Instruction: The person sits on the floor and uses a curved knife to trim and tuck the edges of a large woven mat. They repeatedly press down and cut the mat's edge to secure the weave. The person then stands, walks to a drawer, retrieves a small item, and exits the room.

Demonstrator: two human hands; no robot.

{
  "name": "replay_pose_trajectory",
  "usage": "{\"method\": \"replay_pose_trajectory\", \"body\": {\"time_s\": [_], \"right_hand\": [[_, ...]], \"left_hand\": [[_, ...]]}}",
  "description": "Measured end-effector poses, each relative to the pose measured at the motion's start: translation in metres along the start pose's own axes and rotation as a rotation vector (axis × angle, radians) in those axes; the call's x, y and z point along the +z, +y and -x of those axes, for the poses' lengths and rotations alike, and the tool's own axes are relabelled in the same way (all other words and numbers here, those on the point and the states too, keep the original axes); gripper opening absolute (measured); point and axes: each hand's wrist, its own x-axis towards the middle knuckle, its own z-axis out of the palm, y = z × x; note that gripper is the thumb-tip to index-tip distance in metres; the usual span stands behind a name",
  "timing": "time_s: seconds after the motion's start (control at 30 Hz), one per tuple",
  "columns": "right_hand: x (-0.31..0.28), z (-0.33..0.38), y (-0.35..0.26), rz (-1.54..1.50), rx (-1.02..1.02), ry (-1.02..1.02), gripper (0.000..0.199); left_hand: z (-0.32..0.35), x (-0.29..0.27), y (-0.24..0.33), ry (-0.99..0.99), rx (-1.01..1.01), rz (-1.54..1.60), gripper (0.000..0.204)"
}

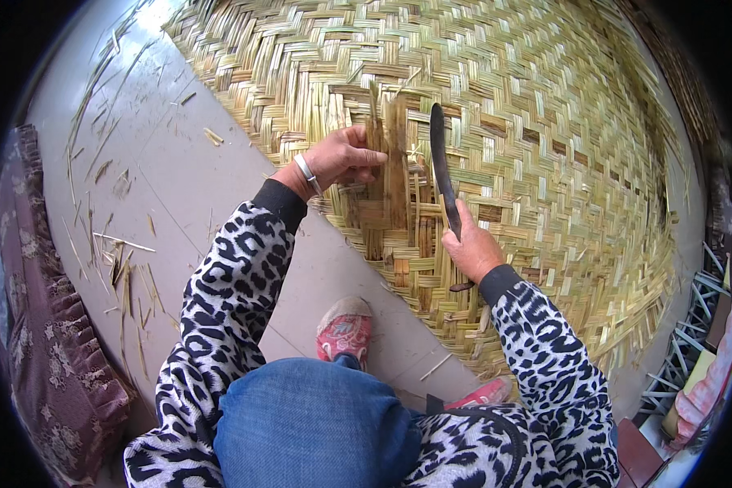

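Note:
A large woven reed mat [545, 89] in yellow-green and brown lies on the floor before me. Near its lower left edge, dark brown flat reed strips [396, 146] stand up from the weave. My left hand [339, 160], with a white band at the wrist, closes its thumb and fingers on one of these strips; part of the grip is hidden. To the right of the strips, my right hand [473, 248] grips a long curved knife [440, 154] by its handle. Its dark blade points away from me, over the mat.
Loose reed scraps [126, 276] litter the grey tiled floor [187, 171] at the left. A dark patterned cloth with a ruffle [61, 366] hangs at the far left. A metal rack [691, 325] stands at the right. My blue-jeaned knee [317, 423] and pink shoe [343, 332] are below.

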Motion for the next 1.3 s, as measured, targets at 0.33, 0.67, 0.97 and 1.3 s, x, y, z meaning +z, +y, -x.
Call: {"method": "replay_pose_trajectory", "body": {"time_s": [0.33,0.67,0.97,1.3], "right_hand": [[-0.036,0.048,-0.010,-0.377,-0.316,0.044,0.062],[-0.047,0.024,-0.061,-0.424,-0.174,-0.339,0.057],[-0.086,0.017,-0.083,-0.362,-0.207,-0.474,0.055],[-0.086,0.013,-0.092,-0.049,-0.284,-0.362,0.058]], "left_hand": [[-0.001,0.003,-0.017,0.503,0.077,-0.333,0.020],[-0.014,-0.010,-0.025,0.576,-0.013,-0.267,0.024],[-0.001,-0.014,-0.023,0.421,-0.042,0.202,0.017],[0.000,-0.011,-0.023,0.429,-0.044,0.282,0.023]]}}
